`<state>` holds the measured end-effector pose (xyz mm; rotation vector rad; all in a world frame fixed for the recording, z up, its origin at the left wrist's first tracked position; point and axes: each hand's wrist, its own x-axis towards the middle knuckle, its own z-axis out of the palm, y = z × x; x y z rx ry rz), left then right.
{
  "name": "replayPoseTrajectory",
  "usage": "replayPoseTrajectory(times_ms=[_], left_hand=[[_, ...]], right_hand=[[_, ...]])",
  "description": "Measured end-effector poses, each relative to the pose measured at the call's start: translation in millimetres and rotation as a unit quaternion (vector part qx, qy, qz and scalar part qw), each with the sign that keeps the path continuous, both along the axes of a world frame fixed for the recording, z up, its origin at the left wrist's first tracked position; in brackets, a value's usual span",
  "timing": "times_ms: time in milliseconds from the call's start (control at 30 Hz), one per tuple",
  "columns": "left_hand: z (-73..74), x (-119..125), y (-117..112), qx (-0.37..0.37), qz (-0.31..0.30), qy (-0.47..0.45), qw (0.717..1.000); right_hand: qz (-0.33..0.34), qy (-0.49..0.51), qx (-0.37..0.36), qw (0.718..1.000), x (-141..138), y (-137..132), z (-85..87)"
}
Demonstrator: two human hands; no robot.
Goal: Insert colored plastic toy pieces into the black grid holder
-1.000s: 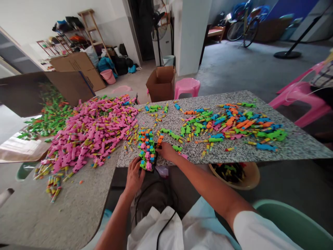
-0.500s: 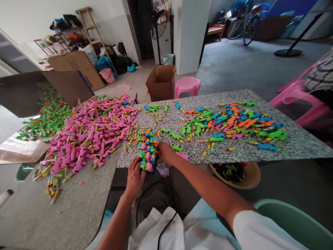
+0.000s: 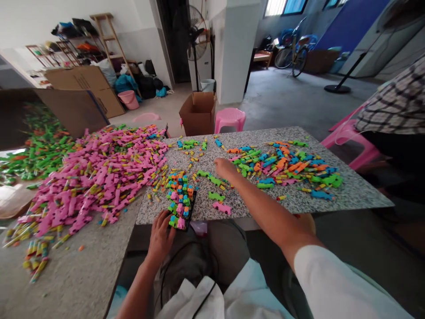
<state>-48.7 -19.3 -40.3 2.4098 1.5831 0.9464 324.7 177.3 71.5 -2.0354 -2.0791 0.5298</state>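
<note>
My left hand [image 3: 162,234] grips the near left edge of a black tray [image 3: 190,211]. Upright toy cars [image 3: 179,197] in green, blue, pink and orange stand packed in rows in it. Farther out over the speckled table, my right hand [image 3: 225,169] has its fingers bent together; whether anything is between them is hidden. Close by it lie green toy cars [image 3: 215,180] with yellow-and-red tube ends. A single green car [image 3: 216,196] and a pink car [image 3: 222,208] rest between the tray and my right forearm.
A large heap of pink toy cars [image 3: 109,177] covers the left table, with green ones [image 3: 43,155] behind. Mixed cars [image 3: 292,164] spread over the right side. Beyond the table stand a cardboard box [image 3: 198,115] and pink stool [image 3: 230,118]. A person in a checked shirt [image 3: 395,102] sits right.
My right hand has left the tray's right side and moved forward and right over the table. My left hand stays at the tray. The whole view has shifted somewhat.
</note>
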Motion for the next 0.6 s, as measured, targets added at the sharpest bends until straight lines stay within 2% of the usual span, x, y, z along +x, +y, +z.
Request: replayPoseTrajectory(times_ms=[33, 100, 200, 367, 600], left_hand=[[0.1, 0, 0, 0.0, -0.002, -0.001, 1.0], [0.1, 0, -1, 0.002, -0.001, -0.003, 1.0], [-0.3, 1, -2, 0.005, 0.004, -0.002, 1.0], [-1.9, 0, -3, 0.0, 0.003, 0.007, 1.0], [-2.3, -1, -4, -0.003, 0.007, 0.014, 1.0]], right_hand=[[-0.051, -0.042, 0.015, 0.998, 20, 16, 4.7], [-0.107, -0.11, 0.008, 0.988, 56, 41, 9.4], [-0.123, -0.158, -0.036, 0.979, 89, 57, 5.7], [-0.107, -0.172, -0.079, 0.976, 102, 65, -7.9], [-0.138, -0.184, -0.08, 0.97, 118, 95, -4.7]])
